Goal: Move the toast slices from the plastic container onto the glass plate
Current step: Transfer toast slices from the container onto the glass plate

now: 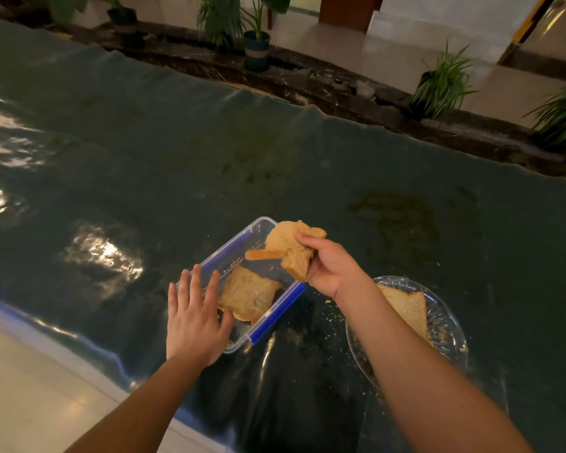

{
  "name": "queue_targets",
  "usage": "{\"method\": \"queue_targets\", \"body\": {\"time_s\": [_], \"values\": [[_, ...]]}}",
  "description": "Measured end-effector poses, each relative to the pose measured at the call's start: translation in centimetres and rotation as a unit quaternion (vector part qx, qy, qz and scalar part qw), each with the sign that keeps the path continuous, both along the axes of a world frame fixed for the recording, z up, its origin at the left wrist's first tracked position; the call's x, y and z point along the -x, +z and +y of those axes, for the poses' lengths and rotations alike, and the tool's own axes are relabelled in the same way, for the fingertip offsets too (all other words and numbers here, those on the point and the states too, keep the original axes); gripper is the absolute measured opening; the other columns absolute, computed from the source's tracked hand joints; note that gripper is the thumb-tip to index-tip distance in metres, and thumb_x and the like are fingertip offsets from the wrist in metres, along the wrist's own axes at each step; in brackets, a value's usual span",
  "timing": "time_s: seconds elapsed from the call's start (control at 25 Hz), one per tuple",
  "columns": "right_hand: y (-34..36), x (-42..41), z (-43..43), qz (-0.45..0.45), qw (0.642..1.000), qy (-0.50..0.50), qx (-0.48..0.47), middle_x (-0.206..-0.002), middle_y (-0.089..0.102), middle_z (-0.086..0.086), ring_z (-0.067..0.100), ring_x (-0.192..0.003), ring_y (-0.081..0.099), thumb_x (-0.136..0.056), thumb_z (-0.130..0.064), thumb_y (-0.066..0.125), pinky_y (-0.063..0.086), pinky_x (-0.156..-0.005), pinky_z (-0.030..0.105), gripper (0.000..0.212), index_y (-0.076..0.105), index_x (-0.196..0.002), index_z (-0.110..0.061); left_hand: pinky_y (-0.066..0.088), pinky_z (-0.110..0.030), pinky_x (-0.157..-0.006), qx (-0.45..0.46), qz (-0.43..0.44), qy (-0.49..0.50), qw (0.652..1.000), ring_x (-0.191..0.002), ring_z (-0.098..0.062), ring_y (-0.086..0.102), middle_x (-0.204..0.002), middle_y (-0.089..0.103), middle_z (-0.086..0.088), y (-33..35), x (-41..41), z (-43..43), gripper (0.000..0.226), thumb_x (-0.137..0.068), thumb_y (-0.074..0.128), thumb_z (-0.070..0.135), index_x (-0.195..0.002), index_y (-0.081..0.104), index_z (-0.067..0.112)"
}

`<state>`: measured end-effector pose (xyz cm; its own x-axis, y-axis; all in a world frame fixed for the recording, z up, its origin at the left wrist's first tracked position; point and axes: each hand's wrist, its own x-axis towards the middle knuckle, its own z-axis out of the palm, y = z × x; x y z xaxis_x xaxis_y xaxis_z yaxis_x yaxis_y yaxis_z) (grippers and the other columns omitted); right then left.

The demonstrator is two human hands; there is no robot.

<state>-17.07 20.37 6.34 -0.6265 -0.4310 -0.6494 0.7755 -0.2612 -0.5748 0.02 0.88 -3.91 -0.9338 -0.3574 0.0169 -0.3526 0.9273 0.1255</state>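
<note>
**Operator A:** Nearest the camera, lower centre of the frame, what is the status of the left hand [195, 317]?

**Operator B:** Fingers spread flat, grasping nothing. It rests on the near corner of the plastic container [239, 286], apparently steadying it on the counter [177, 165].

**Operator A:** Lower right?

**Operator B:** The glass plate [445, 325] carries one toast slice [409, 307], partly hidden by the right forearm. Crumbs lie between plate and container.

**Operator A:** Container contents?

**Operator B:** One slice [249, 294] lies inside, plus a loose crust strip [263, 254] at its far end; whether the strip rests in the container or hangs from the lifted slice cannot be determined.

**Operator A:** Right hand [329, 264]?

**Operator B:** Clenched on a lifted slice [291, 245], held above the container's far right edge.

**Operator A:** Progress?

**Operator B:** Judged partway: one slice plated, one in transit, at least one remaining.
</note>
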Motion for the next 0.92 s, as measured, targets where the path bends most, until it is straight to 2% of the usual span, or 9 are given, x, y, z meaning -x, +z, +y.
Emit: {"method": "queue_targets", "body": {"time_s": [0.24, 0.4, 0.48, 0.64, 0.76, 0.92], "values": [[2.0, -0.7, 2.8, 0.013, 0.999, -0.019, 0.027, -0.110, 0.072, 0.014, 0.028, -0.098, 0.070, -0.080, -0.012, 0.071, 0.060, -0.070, 0.041, 0.040, 0.062, -0.118, -0.007, 0.001, -0.055, -0.124, -0.002, -0.012, 0.000, 1.000, -0.154, -0.031, -0.008, -0.167, 0.003, -0.011, 0.4, 0.0, 0.1, 0.071, -0.095, 0.023, 0.060, -0.156, 0.015, 0.025], [3.2, -0.6, 6.6, 0.030, 0.997, -0.056, 0.032, -0.109, 0.072, 0.015, 0.028, -0.094, 0.071, -0.076, -0.011, 0.071, 0.059, -0.063, 0.037, 0.045, 0.061, -0.119, -0.006, 0.002, -0.055, -0.124, -0.010, -0.004, -0.004, 1.000, -0.154, -0.032, -0.004, -0.167, 0.006, -0.013, 0.6, -0.1, 0.2, 0.072, -0.094, 0.027, 0.057, -0.156, 0.020, 0.023], [3.4, -0.4, 9.1, 0.035, 0.996, -0.077, 0.028, -0.112, 0.071, 0.016, 0.029, -0.098, 0.070, -0.079, -0.010, 0.068, 0.060, -0.065, 0.039, 0.043, 0.060, -0.121, -0.005, 0.002, -0.055, -0.124, -0.012, -0.004, -0.004, 1.000, -0.154, -0.031, -0.003, -0.167, 0.007, -0.013, 0.7, 0.0, 0.2, 0.072, -0.093, 0.027, 0.057, -0.156, 0.020, 0.022], [3.2, -0.1, 15.2, 0.049, 0.993, -0.111, -0.010, -0.113, 0.071, 0.015, 0.027, -0.100, 0.069, -0.081, -0.011, 0.067, 0.060, -0.065, 0.036, 0.041, 0.060, -0.121, -0.004, 0.002, -0.054, -0.124, -0.017, -0.002, -0.005, 1.000, -0.154, -0.032, -0.001, -0.167, 0.008, -0.014, 0.8, 0.0, 0.2, 0.075, -0.092, 0.024, 0.059, -0.156, 0.021, 0.021], [2.4, 0.5, 19.5, 0.051, 0.991, -0.117, -0.047, -0.117, 0.069, 0.014, 0.028, -0.105, 0.067, -0.081, -0.013, 0.068, 0.059, -0.078, 0.043, 0.042, 0.060, -0.122, -0.006, 0.001, -0.053, -0.124, -0.019, -0.002, -0.006, 1.000, -0.154, -0.031, -0.001, -0.167, 0.008, -0.014, 0.8, 0.0, 0.2, 0.076, -0.091, 0.022, 0.061, -0.156, 0.021, 0.021], [0.7, 2.2, 23.4, 0.072, 0.990, -0.080, -0.088, -0.117, 0.069, 0.012, 0.027, -0.106, 0.067, -0.081, -0.017, 0.069, 0.059, -0.075, 0.043, 0.043, 0.061, -0.122, -0.010, 0.002, -0.052, -0.124, -0.016, 0.000, 0.002, 1.000, -0.154, -0.033, 0.003, -0.166, 0.010, -0.015, 0.5, 0.1, 0.2, 0.077, -0.091, 0.022, 0.062, -0.156, 0.023, 0.019]]}}
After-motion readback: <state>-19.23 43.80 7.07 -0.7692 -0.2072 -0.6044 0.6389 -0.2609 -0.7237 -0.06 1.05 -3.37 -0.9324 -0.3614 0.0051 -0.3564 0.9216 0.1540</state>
